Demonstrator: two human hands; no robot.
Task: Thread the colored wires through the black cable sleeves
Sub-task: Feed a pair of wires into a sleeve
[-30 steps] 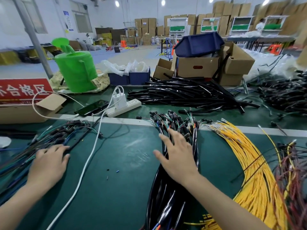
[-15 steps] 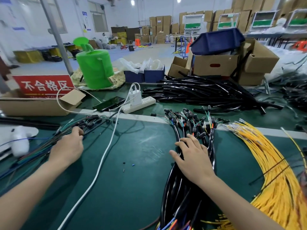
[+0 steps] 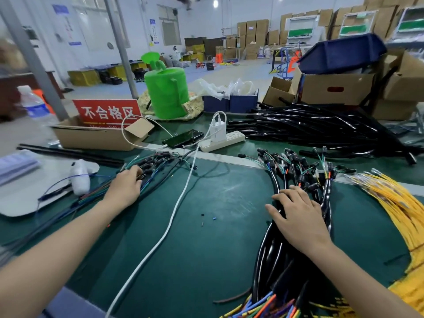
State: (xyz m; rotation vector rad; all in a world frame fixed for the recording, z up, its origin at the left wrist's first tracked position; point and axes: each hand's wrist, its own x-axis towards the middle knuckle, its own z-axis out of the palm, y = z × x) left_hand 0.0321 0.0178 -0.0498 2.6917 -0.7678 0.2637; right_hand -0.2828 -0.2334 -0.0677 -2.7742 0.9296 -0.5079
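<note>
My left hand reaches into a bundle of colored wires with black connectors on the left of the green mat; its fingers curl around some of the wire ends. My right hand lies flat, fingers spread, on a bundle of sleeved black cables whose colored wire tips stick out at both ends. A heap of bare black cable sleeves lies at the back of the table. Yellow wires fan out on the right.
A white charging cable runs across the mat from a power strip beside a phone. A cardboard box with a red sign, a green watering can and cartons stand behind. A grey tray lies left.
My left hand moved forward along the wire bundle toward its connector ends. My right hand stayed on the black cables, sliding slightly back. The camera turned left.
</note>
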